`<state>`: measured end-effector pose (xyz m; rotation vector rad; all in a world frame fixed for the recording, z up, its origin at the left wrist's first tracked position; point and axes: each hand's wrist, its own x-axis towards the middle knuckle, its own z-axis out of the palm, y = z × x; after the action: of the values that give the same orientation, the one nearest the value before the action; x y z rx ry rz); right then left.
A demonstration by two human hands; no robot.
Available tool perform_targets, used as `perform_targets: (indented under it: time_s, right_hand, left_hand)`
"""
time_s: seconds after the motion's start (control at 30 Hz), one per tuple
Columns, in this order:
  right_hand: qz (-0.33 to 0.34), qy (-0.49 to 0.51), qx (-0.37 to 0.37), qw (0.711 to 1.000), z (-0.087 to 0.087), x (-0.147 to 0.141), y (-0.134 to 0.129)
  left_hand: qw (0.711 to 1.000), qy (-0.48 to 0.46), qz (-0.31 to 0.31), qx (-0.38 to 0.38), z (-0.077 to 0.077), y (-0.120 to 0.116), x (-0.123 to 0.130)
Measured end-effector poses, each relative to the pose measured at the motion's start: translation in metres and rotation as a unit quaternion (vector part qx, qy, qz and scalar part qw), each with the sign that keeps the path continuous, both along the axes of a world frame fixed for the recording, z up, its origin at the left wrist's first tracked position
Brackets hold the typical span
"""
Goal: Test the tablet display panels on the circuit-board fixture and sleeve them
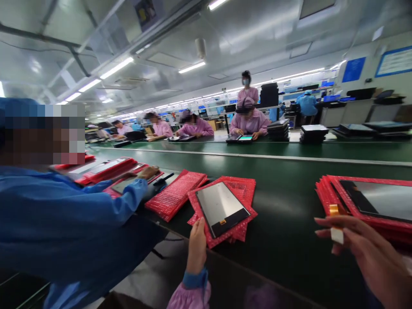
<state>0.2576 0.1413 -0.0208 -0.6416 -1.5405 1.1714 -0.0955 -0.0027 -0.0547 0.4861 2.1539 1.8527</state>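
My left hand (pixel 197 249) grips the near left edge of a red bubble-wrap sheet (pixel 204 221), thumb on top. On that sheet lies a flat display panel (pixel 222 201) with a silvery face, a black band and a small orange tab. More red bubble wrap (pixel 246 189) sits under it. At the right, my right hand (pixel 363 244) is raised over the table, its fingers closed on a small orange-and-white strip (pixel 337 236) that looks like a flex cable. Just beyond it is a stack of red bubble wrap (pixel 326 193) with another display panel (pixel 386 197) on top.
A co-worker in a blue sleeve (pixel 125 201) sits close on my left, handling panels on red wrap. Between us lies a red bubble-wrap pile (pixel 177 193). The green bench (pixel 280 206) runs across. Opposite are people in pink and dark stacks (pixel 313 134).
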Motion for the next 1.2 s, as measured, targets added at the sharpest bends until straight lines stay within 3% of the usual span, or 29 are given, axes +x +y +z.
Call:
perform_targets:
  time_s: [0.1,0.17,0.3,0.4,0.5,0.63,0.7,0.8,0.9,0.97,1.03,1.1,1.2]
  right_hand:
    - [-0.021,0.128,-0.08,0.988,0.03,0.024,0.002]
    - [-0.054,0.148,-0.073,0.985,0.044,0.038,-0.001]
    - [-0.105,0.145,-0.005,0.984,0.053,0.054,-0.011]
    - [-0.097,0.102,0.012,0.99,0.05,0.056,-0.016]
    - [-0.051,0.015,0.039,0.998,0.044,0.052,-0.018]
    - [-0.012,-0.108,0.108,0.988,0.035,0.046,-0.02]
    - [-0.002,-0.186,0.14,0.973,0.032,0.041,-0.022]
    - [0.016,-0.29,0.21,0.934,0.029,0.027,-0.027]
    - [0.018,-0.365,0.266,0.892,0.025,0.008,-0.032]
    - [0.016,-0.393,0.282,0.875,0.02,-0.003,-0.034]
    - [0.015,-0.404,0.289,0.868,0.015,-0.01,-0.036]
    - [0.015,-0.397,0.296,0.868,0.01,-0.012,-0.038]
    - [0.006,-0.319,0.284,0.904,-0.001,-0.011,-0.044]
  left_hand:
    - [0.998,-0.035,0.008,0.06,-0.002,0.01,0.01]
    - [0.995,-0.057,-0.008,0.085,0.0,0.014,0.02]
    - [0.98,-0.115,-0.135,0.092,0.009,0.02,0.053]
    - [0.952,-0.152,-0.252,0.082,0.008,0.031,0.089]
    - [0.919,-0.171,-0.349,0.061,-0.005,0.049,0.12]
    - [0.912,-0.104,-0.397,0.018,-0.017,0.058,0.137]
    - [0.924,-0.04,-0.381,-0.007,-0.009,0.051,0.139]
    - [0.929,0.12,-0.346,-0.046,0.019,0.034,0.145]
    - [0.868,0.211,-0.44,-0.088,0.05,0.021,0.162]
    - [0.83,0.236,-0.49,-0.123,0.062,0.018,0.176]
    - [0.814,0.277,-0.484,-0.163,0.064,0.021,0.186]
    - [0.82,0.286,-0.464,-0.176,0.059,0.026,0.189]
    - [0.861,0.118,-0.48,-0.122,0.047,0.037,0.181]
